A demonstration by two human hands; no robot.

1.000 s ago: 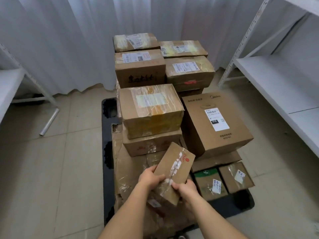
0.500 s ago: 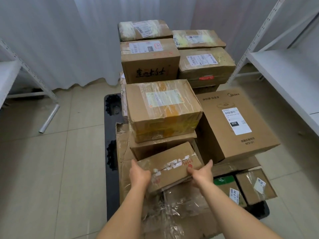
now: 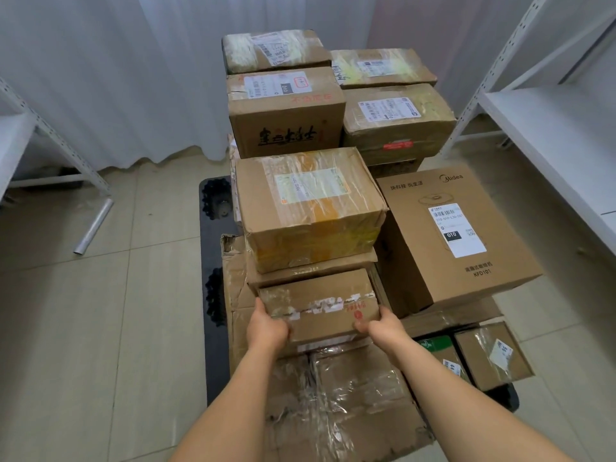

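The fingers (image 3: 361,326) are seen curled round the two short ends of the small box (image 3: 320,306): the left end is gripped by the left hand (image 3: 266,328) and the right end by the right hand (image 3: 381,328), thumbs on top, so both hands are clamped on it.

The small box is held level and low at the front of the pile. It is tucked against the carton (image 3: 300,271) under the taped box (image 3: 310,208) and appears to rest on the crushed carton (image 3: 350,395).

A light load is judged here, since the box is small. Its cardboard is stiff enough but worn, with torn label scraps and glossy tape along the top, so some slip is to be expected there. The bare short ends are the best places to hold it, with support kept under the bottom edges. A squeeze on the long faces is best avoided.

Now the count:
- One small box is in hand, with two hands on it.
- Four boxes are counted at the back (image 3: 286,111).
- One taped box sits on one carton, and one Midea box (image 3: 450,235) stands just beside them.
- Two little parcels (image 3: 493,358) lie at the right front.
- One crushed carton lies beneath.
- One black pallet (image 3: 213,295) carries the lot.
- Two white shelves (image 3: 550,128) flank the scene, and one roll (image 3: 93,228) is left on the floor.
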